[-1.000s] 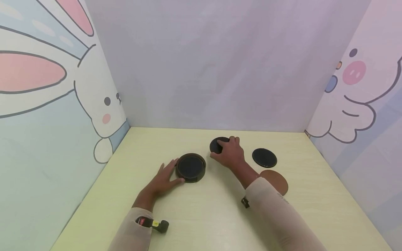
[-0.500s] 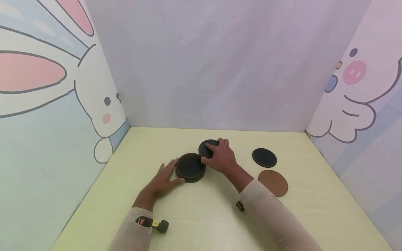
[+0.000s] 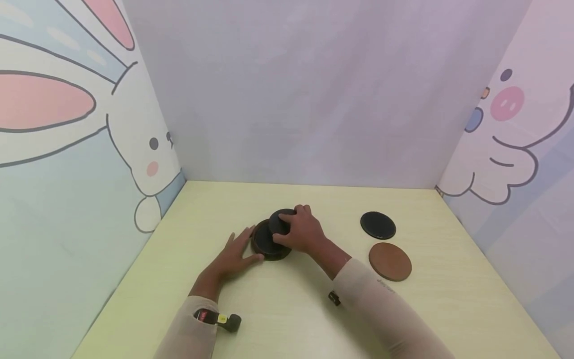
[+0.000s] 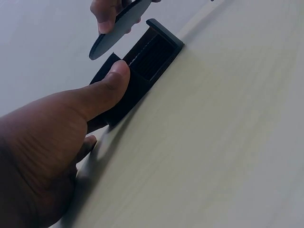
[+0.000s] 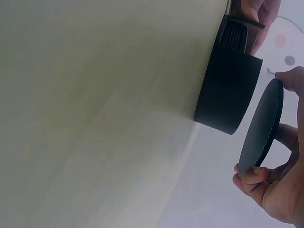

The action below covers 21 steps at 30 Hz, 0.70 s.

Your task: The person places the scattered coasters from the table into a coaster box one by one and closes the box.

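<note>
My right hand [image 3: 306, 232] pinches a round black coaster [image 3: 277, 224] by its edges, thumb on one side and fingers on the other. It is tilted over a round black coaster holder [image 3: 274, 257], overlapping its right part in the head view. A gap shows between the coaster [image 5: 261, 126] and the holder [image 5: 228, 90] in the right wrist view. My left hand [image 3: 234, 257] grips the holder from the left, its thumb against the near wall. Slots in the holder's wall [image 4: 153, 57] show in the left wrist view.
On the right of the pale table [image 3: 179, 214] lie another black coaster [image 3: 378, 225] and, nearer, a brown one [image 3: 390, 262]. A grey backdrop [image 3: 309, 99] stands behind; printed cartoon walls rise on both sides.
My right hand has carried the black coaster leftward and nearer, from the back of the table to over the holder. The left hand and holder have stayed in place.
</note>
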Available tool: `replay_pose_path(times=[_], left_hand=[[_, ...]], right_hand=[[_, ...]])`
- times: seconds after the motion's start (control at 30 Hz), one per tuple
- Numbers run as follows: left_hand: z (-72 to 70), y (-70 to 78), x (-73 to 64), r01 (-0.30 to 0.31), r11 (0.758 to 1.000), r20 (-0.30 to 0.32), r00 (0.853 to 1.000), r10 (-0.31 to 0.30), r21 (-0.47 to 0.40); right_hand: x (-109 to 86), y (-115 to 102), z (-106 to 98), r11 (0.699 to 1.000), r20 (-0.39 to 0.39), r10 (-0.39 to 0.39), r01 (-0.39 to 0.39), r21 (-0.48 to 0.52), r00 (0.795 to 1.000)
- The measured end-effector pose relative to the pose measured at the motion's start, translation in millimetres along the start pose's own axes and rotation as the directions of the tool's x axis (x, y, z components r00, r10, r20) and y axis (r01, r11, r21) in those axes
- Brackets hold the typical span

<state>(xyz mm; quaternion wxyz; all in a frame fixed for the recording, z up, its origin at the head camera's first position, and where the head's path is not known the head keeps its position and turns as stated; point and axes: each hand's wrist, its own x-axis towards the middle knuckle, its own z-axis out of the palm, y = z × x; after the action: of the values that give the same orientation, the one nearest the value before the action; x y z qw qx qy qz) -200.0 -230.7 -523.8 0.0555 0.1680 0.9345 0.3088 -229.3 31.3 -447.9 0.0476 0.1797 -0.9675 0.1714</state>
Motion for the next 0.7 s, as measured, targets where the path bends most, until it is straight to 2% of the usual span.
replay_pose_path(times=[0.07,0.3,0.53,0.7], left_hand=[[0.2,0.2,0.2,-0.004,1.000,-0.004,1.000,0.004,0.003],[0.2,1.4,-0.9,0.037,0.999,0.011,0.999,-0.037,-0.011],[0.6,0.7,-0.5,0.009,1.000,0.000,1.000,-0.009,-0.007],[0.9,0.3,0.9,0.016,1.000,0.001,1.000,-0.016,-0.004]], right_hand=[[0.0,-3,1,1.000,0.008,-0.013,0.013,-0.011,1.000],[-1.8,-13,3,0.996,0.051,-0.075,0.077,-0.035,0.996],[-2.8,-22,4,0.991,0.080,-0.109,0.115,-0.072,0.991],[-1.5,-26,6,0.989,0.095,-0.113,0.121,-0.086,0.989]])
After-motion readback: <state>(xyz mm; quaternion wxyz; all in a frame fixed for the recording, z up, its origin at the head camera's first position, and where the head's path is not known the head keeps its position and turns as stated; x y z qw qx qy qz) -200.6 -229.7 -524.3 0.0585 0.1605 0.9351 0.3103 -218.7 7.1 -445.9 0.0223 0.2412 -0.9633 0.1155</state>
